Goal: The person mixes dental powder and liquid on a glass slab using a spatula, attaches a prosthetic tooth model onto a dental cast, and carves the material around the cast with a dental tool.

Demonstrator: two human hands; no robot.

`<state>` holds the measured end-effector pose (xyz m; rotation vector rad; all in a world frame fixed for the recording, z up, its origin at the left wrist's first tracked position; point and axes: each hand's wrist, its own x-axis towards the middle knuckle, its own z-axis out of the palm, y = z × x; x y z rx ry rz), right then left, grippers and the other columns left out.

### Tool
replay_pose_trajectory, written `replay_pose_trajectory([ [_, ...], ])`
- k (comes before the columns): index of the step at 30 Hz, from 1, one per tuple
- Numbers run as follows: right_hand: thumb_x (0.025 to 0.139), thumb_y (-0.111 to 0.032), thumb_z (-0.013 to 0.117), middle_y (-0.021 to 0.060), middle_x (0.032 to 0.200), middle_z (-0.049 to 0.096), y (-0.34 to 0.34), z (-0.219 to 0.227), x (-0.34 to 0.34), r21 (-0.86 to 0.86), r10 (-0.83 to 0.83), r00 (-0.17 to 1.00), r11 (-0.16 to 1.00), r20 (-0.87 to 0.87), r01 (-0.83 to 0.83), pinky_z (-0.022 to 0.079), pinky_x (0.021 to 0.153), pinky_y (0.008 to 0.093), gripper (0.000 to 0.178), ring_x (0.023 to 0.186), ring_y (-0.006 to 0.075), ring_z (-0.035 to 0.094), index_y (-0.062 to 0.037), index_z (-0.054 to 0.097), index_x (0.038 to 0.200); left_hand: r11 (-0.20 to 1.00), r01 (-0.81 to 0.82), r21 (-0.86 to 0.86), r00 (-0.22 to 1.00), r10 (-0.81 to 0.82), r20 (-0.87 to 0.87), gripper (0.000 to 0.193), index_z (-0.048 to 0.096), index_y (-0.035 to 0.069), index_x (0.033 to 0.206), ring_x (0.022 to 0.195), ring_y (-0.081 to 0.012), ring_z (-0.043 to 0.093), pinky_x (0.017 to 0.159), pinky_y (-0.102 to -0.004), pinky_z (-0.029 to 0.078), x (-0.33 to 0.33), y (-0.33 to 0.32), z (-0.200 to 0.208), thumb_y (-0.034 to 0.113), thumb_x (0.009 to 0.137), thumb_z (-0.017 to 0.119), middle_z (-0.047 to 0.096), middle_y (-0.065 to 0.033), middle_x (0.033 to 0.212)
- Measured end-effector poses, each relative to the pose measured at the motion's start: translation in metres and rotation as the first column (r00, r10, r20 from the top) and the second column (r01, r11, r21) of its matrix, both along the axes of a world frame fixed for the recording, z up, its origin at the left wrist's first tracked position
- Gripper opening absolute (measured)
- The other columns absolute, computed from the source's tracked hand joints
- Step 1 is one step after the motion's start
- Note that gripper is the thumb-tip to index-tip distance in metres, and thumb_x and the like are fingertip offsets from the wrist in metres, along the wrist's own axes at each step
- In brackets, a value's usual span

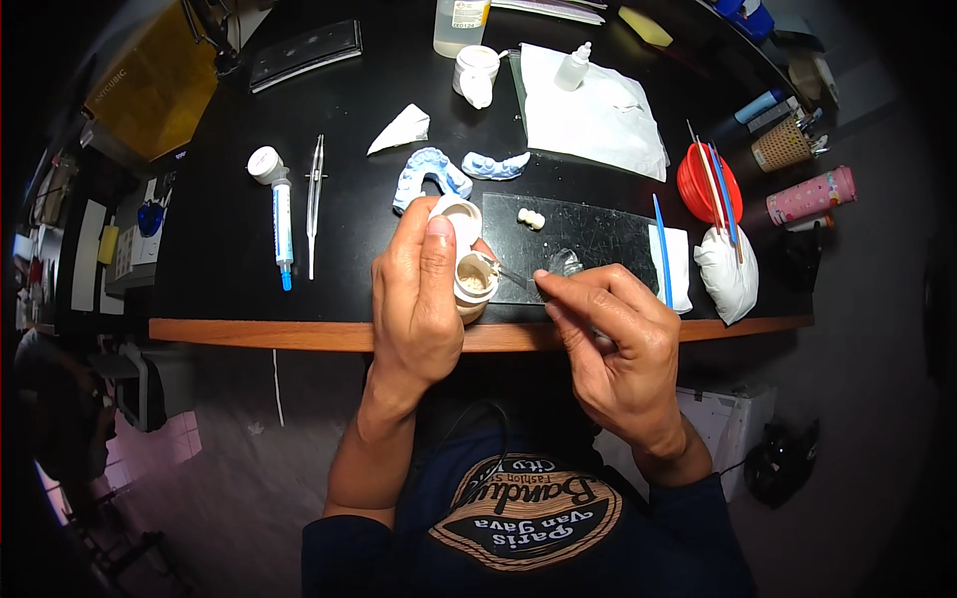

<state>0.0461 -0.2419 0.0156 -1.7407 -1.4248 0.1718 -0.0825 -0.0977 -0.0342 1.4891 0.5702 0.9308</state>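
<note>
Two hands work near the middle of the frame, over the front edge of a black table. The left hand is wrapped around a small jar, a bit below the middle. Its white lid is open, up by the thumb, and pale powder shows inside. The right hand pinches a thin tool between thumb and finger. The tool points left, with its end at the jar's mouth. I cannot tell if the end touches the powder.

Just above the jar sit two blue molds, a big curved one and a small one. Right of the jar is a dark plate with a little white tooth piece on it.

A blue stick lies on a white cloth at the right. Near it are a red bowl and a white bag. At the left lie a syringe and tweezers. A clear bottle stands at the top.
</note>
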Motion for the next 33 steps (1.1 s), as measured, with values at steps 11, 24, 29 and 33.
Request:
replay_pose_trajectory([
  [11, 0.092, 0.013, 0.078, 0.0081, 0.096, 0.071, -0.002, -0.008, -0.001, 0.014, -0.010, 0.999, 1.000, 0.040, 0.010, 0.048, 0.057, 0.0244, 0.034, 0.074, 0.0091, 0.064, -0.0033, 0.082, 0.122, 1.000, 0.012, -0.017, 1.000, -0.012, 0.000, 0.047, 0.063, -0.003, 0.121, 0.077, -0.0111, 0.065, 0.072, -0.0259, 0.051, -0.002, 0.001, -0.001, 0.034, 0.120, 0.034, 0.072, -0.0113, 0.086],
  [24, 0.077, 0.014, 0.080, 0.0119, 0.095, 0.070, -0.004, -0.022, -0.008, 0.112, -0.036, 0.991, 0.993, 0.126, 0.022, 0.055, 0.070, 0.0370, 0.046, 0.083, 0.0261, 0.069, 0.0014, 0.081, 0.121, 1.000, 0.002, -0.015, 1.000, -0.002, 0.008, 0.047, 0.062, -0.003, 0.121, 0.075, -0.0118, 0.065, 0.071, -0.0263, 0.052, -0.003, 0.002, -0.002, 0.034, 0.120, 0.033, 0.073, -0.0116, 0.085],
  [29, 0.073, 0.014, 0.080, 0.0120, 0.096, 0.069, -0.003, -0.028, -0.008, 0.182, -0.053, 0.967, 0.983, 0.250, 0.007, 0.054, 0.070, 0.0369, 0.050, 0.084, 0.0261, 0.067, 0.0003, 0.081, 0.122, 1.000, 0.004, 0.010, 1.000, -0.004, 0.009, 0.048, 0.062, -0.003, 0.121, 0.075, -0.0117, 0.065, 0.071, -0.0263, 0.052, -0.003, 0.003, -0.004, 0.034, 0.120, 0.032, 0.072, -0.0118, 0.085],
  [33, 0.073, 0.013, 0.079, 0.0107, 0.099, 0.070, -0.003, -0.035, -0.009, 0.239, -0.081, 0.944, 0.971, 0.321, 0.002, 0.054, 0.070, 0.0361, 0.051, 0.086, 0.0249, 0.066, -0.0020, 0.082, 0.122, 1.000, -0.002, -0.005, 1.000, 0.002, 0.026, 0.049, 0.061, -0.003, 0.121, 0.075, -0.0124, 0.066, 0.071, -0.0270, 0.053, -0.002, 0.005, -0.010, 0.035, 0.121, 0.031, 0.073, -0.0122, 0.084],
])
